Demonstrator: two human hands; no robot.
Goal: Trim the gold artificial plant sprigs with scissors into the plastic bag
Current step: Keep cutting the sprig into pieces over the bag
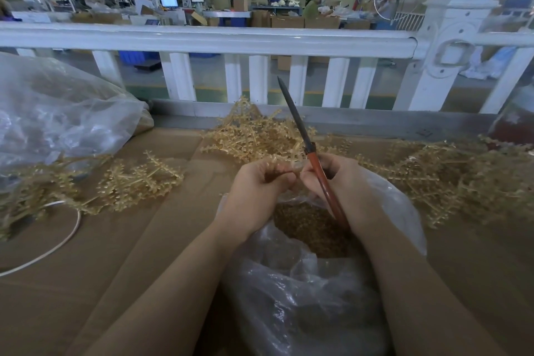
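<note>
Right now left hand [260,182] pinches a gold sprig [281,160] w/ curled fingers; right hand [336,182] grips red-handled scissors [315,166] (blades closed, tip up) — both over the open plastic bag [303,298] of gold trimmings. More sprigs [448,179] litter the cardboard tabletop [115,240].

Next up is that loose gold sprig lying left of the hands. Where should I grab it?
Probably pinch the gold sprig by its bare stem end at the lower left, coming in from above with the left hand. It lies flat on the cardboard; the branched tips look likelier to snag.
</note>
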